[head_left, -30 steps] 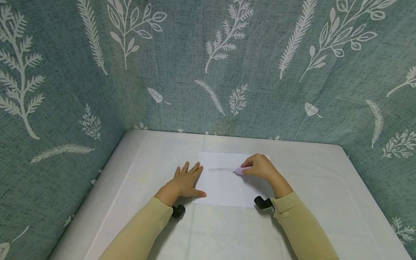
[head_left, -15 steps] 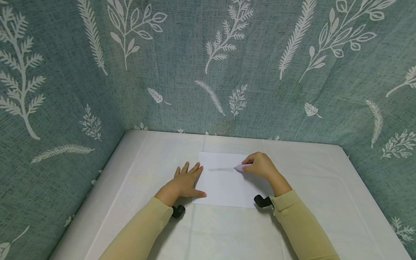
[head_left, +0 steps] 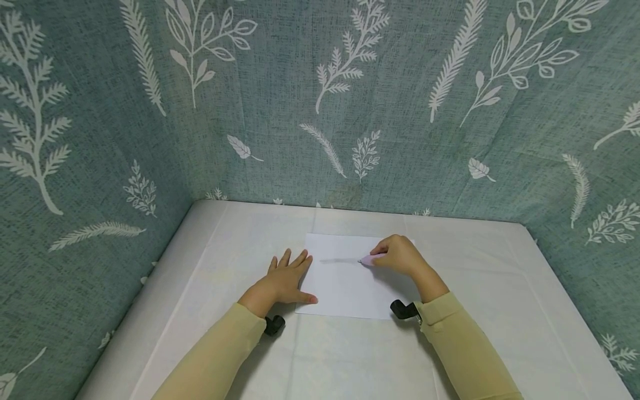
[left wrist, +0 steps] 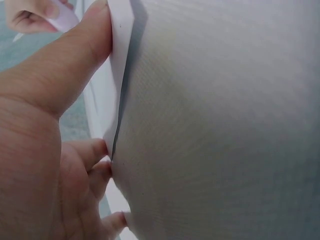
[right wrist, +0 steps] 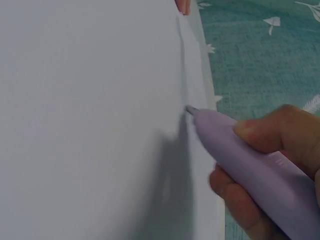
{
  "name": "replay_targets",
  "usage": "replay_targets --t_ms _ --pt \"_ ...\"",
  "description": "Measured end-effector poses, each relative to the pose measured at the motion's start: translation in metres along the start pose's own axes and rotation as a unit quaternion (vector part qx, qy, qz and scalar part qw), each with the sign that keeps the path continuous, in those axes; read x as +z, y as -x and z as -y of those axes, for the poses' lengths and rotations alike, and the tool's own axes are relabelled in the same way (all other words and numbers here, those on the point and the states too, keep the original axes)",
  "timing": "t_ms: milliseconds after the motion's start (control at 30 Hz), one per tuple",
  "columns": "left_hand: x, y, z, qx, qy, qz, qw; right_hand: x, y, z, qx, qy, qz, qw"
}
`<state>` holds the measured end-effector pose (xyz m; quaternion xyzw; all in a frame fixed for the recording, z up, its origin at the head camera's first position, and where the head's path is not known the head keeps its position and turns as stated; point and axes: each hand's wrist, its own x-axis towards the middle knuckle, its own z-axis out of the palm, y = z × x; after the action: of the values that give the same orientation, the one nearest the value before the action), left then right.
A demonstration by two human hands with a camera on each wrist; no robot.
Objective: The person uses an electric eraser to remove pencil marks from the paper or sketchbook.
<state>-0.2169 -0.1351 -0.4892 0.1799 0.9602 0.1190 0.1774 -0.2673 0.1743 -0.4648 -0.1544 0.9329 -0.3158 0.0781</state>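
My worry from here is the sheet skidding — the white paper (head_left: 340, 289) lies flattish on the pale worktop (head_left: 330, 355), but the left hand (head_left: 284, 282) only pins it along its left side, so a hard drag with the lilac tool (right wrist: 235, 150) could swing or buckle the unpinned right part. The left wrist view even shows the sheet's edge lifted a bit off the worktop near the thumb, which won't help. Other risk: the metal tip (right wrist: 190, 109) sits at the end of a faint grey line (head_left: 335, 260) that leads toward the left fingertips, so if that tip's sharp (can't tell from my feed) and the push slips that way, ouch. As for the fingers: left ones are spread wide and fairly straight, thumb and index on the paper, gripping nothing. The right hand (head_left: 400, 255) has its fingers bent in and pinched round the tool, barely apart, with the tip at the paper — looks like contact, though I wouldn't swear to it.
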Motion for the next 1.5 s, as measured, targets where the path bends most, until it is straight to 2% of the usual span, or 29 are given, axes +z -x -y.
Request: replay_targets --t_ms 400,767,1067,1333,1500 --pt "0.0003 -0.0003 0.0001 -0.004 0.000 0.001 1.0000 -0.0005 -0.0009 -0.0033 -0.004 -0.012 -0.008 0.9999" --pt "0.0000 -0.0007 0.0006 -0.002 -0.002 0.001 1.0000 -0.0013 -0.0030 -0.0041 0.002 0.005 -0.018 0.9998" --pt "-0.0014 0.0009 -0.0009 -0.003 0.004 0.000 1.0000 -0.0034 -0.0053 -0.0022 -0.008 0.011 0.001 0.9999" --pt "0.0003 0.0004 0.0018 -0.002 0.006 0.002 1.0000 -0.0043 -0.0051 0.0005 -0.011 0.009 0.037 0.9992" --pt "0.0002 0.0001 0.0012 -0.004 0.003 0.003 1.0000 -0.0044 -0.0052 0.0010 -0.008 0.018 0.027 0.9994"
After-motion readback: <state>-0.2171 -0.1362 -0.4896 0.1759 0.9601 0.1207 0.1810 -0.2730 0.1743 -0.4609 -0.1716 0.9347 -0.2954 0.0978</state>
